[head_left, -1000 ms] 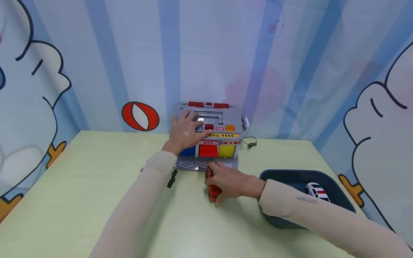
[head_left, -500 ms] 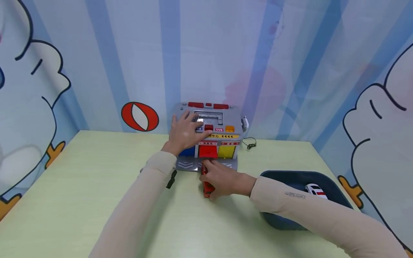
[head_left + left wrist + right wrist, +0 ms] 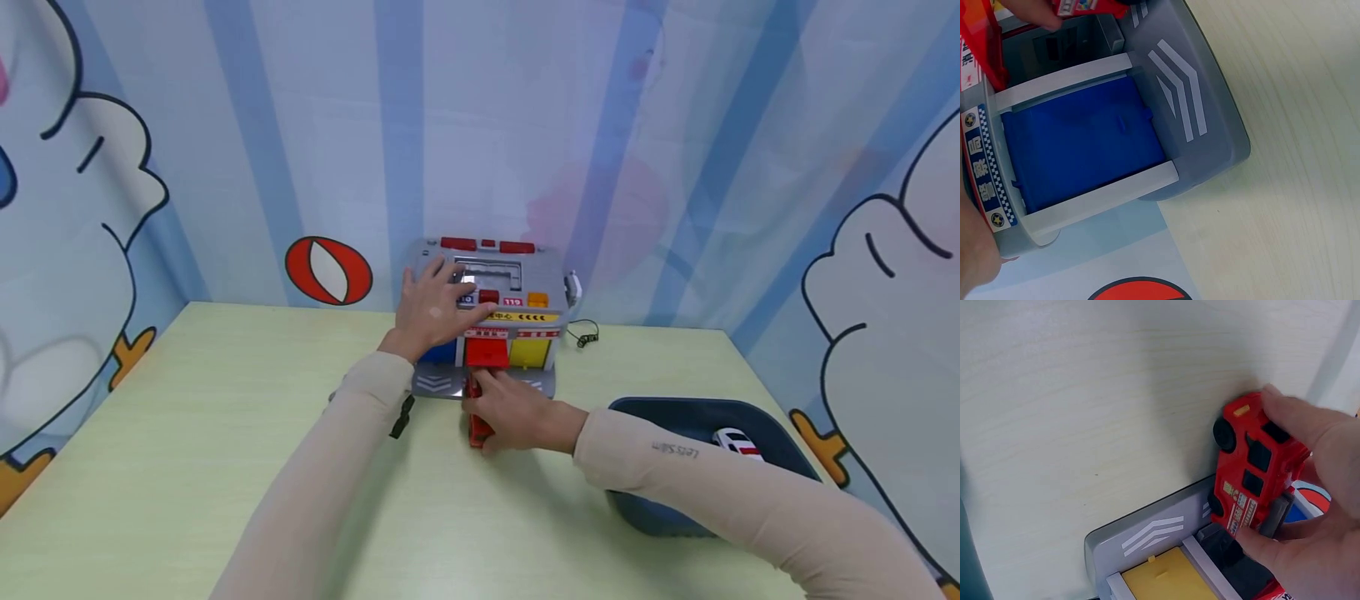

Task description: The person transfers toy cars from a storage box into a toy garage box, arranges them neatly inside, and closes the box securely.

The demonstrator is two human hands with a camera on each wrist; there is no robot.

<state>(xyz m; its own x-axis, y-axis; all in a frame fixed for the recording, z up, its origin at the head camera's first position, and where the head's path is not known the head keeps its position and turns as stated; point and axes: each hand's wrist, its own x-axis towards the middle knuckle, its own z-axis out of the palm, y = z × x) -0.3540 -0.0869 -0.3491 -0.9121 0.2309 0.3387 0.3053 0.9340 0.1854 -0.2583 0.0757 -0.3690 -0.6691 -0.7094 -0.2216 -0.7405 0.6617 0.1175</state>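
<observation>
Right hand point(image 3: 517, 412) has a red toy car point(image 3: 1250, 462) pinched, thumb at the end nearer the person, fingers fwd along it, closed down to car size. Car lies just L of the palm, long axis approx straight away from the person, i.e. lined up w/ the middle bay point(image 3: 1063, 53), whose red door point(image 3: 487, 353) is swung up. Far end is over the ramp point(image 3: 1213, 125), at or just short of the opening; near end over the counter point(image 3: 225, 400). Can't tell if it's fully touching down. Right hand's obv. the closer one: left hand point(image 3: 435, 308) is on the toy garage point(image 3: 521, 317), L side of the top, fingers spread & fairly straight, nothing gripped. Flanking the bay: blue door point(image 3: 1085, 144) L, yellow door point(image 3: 528, 353) R, both down. Further out, to the R: thin black cord point(image 3: 583, 339), then a dark bin point(image 3: 652, 521) w/ white toy car point(image 3: 737, 442), partly behind the sleeve point(image 3: 660, 458).
</observation>
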